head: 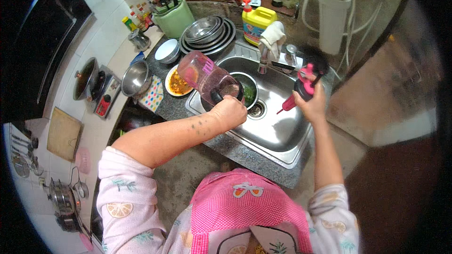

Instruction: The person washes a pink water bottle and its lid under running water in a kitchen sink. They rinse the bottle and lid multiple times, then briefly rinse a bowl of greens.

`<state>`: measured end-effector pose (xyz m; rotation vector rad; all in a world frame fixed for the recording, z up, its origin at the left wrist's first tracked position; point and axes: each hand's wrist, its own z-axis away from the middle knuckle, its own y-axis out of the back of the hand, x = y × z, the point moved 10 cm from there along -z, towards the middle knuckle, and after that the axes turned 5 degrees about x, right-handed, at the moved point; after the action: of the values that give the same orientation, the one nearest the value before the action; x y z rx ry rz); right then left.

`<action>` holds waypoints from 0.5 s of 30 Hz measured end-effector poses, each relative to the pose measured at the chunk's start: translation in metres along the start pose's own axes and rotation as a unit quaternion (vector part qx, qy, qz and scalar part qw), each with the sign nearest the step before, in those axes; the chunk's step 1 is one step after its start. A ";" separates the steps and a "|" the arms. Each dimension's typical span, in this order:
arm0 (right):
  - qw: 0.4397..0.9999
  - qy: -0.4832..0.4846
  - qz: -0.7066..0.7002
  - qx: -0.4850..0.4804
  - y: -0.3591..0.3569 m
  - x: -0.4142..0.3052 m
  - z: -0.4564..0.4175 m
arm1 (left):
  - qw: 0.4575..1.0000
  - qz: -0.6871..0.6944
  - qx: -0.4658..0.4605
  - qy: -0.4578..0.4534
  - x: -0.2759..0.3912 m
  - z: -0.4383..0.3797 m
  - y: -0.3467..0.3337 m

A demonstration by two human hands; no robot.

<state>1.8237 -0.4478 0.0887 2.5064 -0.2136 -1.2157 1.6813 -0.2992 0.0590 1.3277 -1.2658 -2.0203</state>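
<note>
My left hand (230, 113) grips a large transparent pink plastic bottle (208, 74) by its black rim or handle; the bottle is tilted over the left part of the steel sink (282, 127). Partly hidden behind it, a metal bowl (255, 77) with green leaves (249, 91) in water sits in the sink beside the drain (257, 108). Above the sink's right side, my right hand (312, 102) holds a pink and black bottle lid (304, 86) with a pink tube pointing down to the left. A faucet (263, 61) with a white cloth (273, 37) over it stands at the back.
Left of the sink are a plate of food (176, 82), a white bowl (167, 51), stacked steel basins (204, 31) and a steel bowl (136, 78). A yellow detergent jug (257, 21) stands behind the sink. Further left are a wok (85, 77) and a cutting board (64, 134).
</note>
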 end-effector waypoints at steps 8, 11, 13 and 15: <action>0.906 -0.164 -0.382 0.076 0.035 0.035 -0.012 | 0.932 0.177 0.163 0.269 -0.094 0.080 0.049; 0.994 -0.094 0.018 0.048 0.032 0.044 -0.009 | 0.855 0.230 0.259 0.387 -0.120 0.140 0.046; 0.999 -0.013 0.020 0.028 0.017 0.014 0.010 | 0.776 0.303 0.343 0.434 -0.124 0.172 0.042; 0.994 -0.076 -0.027 0.070 0.023 0.007 0.020 | 0.747 0.333 0.319 0.479 -0.125 0.189 0.030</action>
<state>1.8130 -0.4763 0.0804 2.5533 -0.2804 -1.4634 1.5699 -0.1355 0.1731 1.5182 -1.5518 -0.2461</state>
